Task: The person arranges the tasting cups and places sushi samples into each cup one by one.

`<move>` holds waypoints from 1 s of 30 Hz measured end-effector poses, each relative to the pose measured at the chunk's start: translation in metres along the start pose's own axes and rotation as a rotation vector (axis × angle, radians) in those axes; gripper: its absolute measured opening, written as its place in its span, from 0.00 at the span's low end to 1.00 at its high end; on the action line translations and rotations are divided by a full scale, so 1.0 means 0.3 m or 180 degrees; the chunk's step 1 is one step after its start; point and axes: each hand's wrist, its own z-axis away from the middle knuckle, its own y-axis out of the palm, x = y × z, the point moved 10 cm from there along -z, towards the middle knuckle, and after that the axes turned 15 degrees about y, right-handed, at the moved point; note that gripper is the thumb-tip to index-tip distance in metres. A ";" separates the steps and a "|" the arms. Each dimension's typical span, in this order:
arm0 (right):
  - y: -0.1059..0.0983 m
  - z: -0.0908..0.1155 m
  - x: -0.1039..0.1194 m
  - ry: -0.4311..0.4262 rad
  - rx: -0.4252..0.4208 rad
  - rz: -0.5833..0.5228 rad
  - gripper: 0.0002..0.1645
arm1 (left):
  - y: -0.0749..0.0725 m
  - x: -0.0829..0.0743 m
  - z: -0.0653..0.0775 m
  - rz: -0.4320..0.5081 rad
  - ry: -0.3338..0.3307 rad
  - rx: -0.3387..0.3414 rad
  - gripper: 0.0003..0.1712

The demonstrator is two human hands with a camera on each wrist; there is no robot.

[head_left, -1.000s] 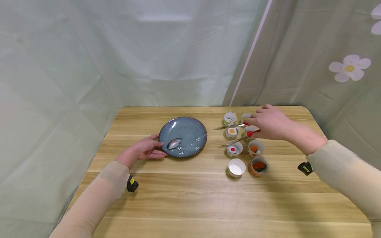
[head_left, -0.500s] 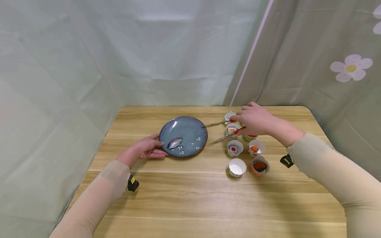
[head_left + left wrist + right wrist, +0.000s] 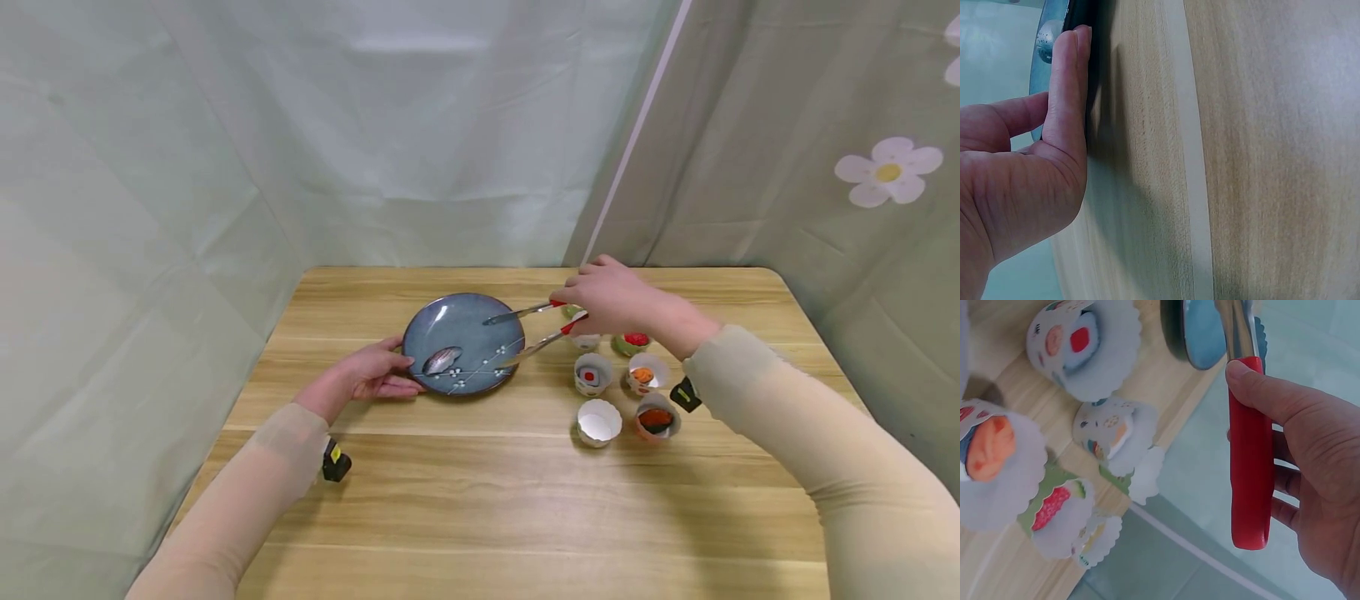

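Observation:
My left hand (image 3: pixel 378 371) pinches the left rim of a round blue-grey plate (image 3: pixel 461 321), thumb above and fingers along the underside. White blossoms decorate the plate, and a silver-striped piece of sushi (image 3: pixel 442 360) lies near its lower left. My right hand (image 3: pixel 611 296) holds a pair of metal tongs (image 3: pixel 536 345) by red handles (image 3: pixel 1250 456). The tongs' arms are spread apart, and their tips hang over the right part of the plate. I see nothing between the tips. The sushi also shows in the left wrist view (image 3: pixel 1049 40).
Right of the plate stand several scalloped paper cups. One is white inside (image 3: pixel 599 422); others hold sushi pieces, including a red-and-black one (image 3: pixel 656 420) and an orange-topped one (image 3: pixel 642 376). My right hand hides some rear cups. Pale curtains (image 3: pixel 450 167) border the wooden table (image 3: pixel 450 500).
My right hand has moved left with the spread tongs, from above the cups until the tips are over the plate. My left hand, the plate and the sushi stay about where they were.

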 end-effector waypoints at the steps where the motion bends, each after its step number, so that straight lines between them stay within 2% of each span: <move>1: 0.001 -0.007 0.003 0.0002 0.0006 0.0010 0.36 | 0.000 0.001 0.000 -0.0001 -0.0003 -0.0001 0.42; 17: 0.008 -0.105 0.068 -0.0116 0.0069 0.0034 0.35 | -0.003 0.008 -0.001 0.0005 -0.0009 -0.0015 0.42; 30: 0.019 -0.202 0.166 -0.0187 0.0109 0.0196 0.30 | -0.011 0.006 0.001 -0.0035 -0.0005 -0.0054 0.42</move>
